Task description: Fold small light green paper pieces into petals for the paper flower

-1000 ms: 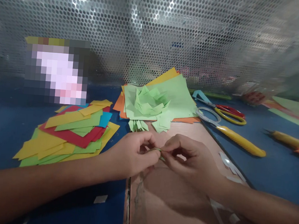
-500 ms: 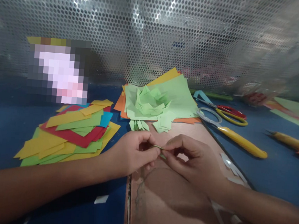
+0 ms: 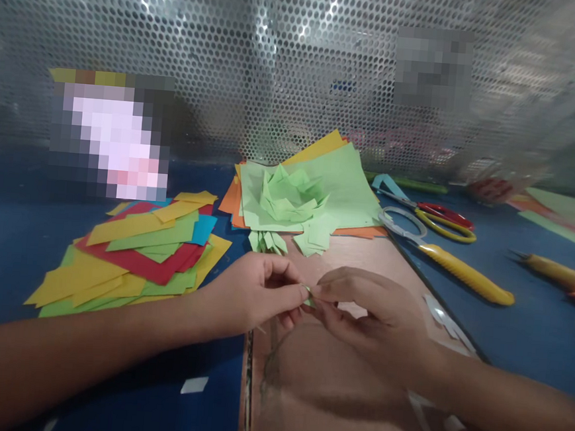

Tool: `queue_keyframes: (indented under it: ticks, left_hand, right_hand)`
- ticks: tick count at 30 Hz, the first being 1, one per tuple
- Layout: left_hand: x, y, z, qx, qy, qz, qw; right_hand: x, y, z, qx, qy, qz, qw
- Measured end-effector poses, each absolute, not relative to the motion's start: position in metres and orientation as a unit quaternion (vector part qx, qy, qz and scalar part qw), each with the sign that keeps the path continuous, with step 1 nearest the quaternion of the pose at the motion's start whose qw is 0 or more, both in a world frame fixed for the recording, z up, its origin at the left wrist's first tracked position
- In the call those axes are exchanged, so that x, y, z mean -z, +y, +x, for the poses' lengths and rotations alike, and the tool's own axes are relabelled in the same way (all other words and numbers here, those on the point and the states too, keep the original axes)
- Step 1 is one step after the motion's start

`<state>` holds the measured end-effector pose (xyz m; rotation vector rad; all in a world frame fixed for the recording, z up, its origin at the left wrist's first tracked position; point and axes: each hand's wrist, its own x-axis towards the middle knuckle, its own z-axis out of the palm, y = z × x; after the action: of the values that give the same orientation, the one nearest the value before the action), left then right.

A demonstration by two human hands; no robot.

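Between my fingertips is a small piece of light green paper, mostly hidden by the fingers. My left hand pinches it between thumb and forefinger. From the other side my right hand grips its edge with closed fingertips. Beyond my hands a ring of folded light green paper sits on a stack of paper sheets. Folded green pieces and small green squares lie at the front of that stack.
Yellow, green, red and blue paper pieces pile up on the left. To the right lie scissors, a yellow-handled tool and another yellow tool. A wooden board lies under my hands. A perforated metal sheet stands behind.
My right fingers have shifted over the green paper, the forefinger now lower and flatter. The paper's visible part has changed shape; my left hand has barely moved.
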<state>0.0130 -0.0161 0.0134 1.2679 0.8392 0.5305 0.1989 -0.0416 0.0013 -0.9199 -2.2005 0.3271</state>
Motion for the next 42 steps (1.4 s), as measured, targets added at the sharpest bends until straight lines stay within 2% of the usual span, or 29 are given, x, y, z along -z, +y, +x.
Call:
queue_keyframes:
  ticks: [4,18,25,33,42]
  left_hand:
    - [-0.0127,-0.0138,0.0125,-0.237,0.359,0.563,0.706]
    - [-0.0167,-0.0096,0.0088,-0.220,0.358,0.548,0.723]
    - [-0.0158,-0.0094,0.0096,-0.217,0.350,0.544,0.731]
    - [-0.0143,-0.0097,0.0109,-0.211,0.352,0.553,0.725]
    - [-0.0155,-0.0096,0.0113,-0.187,0.341,0.559,0.732]
  right_hand:
    - [0.0004,-0.0398,0.1999,-0.102,-0.866,-0.321,0.368]
    - [0.0000,-0.0390,0.2069,-0.072,-0.899,-0.308,0.303]
    - [0.0008,-0.0397,0.2046,-0.083,-0.884,-0.326,0.324]
    - [-0.0011,-0.0382,0.2010,-0.026,-0.878,-0.330,0.347]
    - [-0.0017,-0.0398,0.2032,-0.063,-0.907,-0.286,0.303]
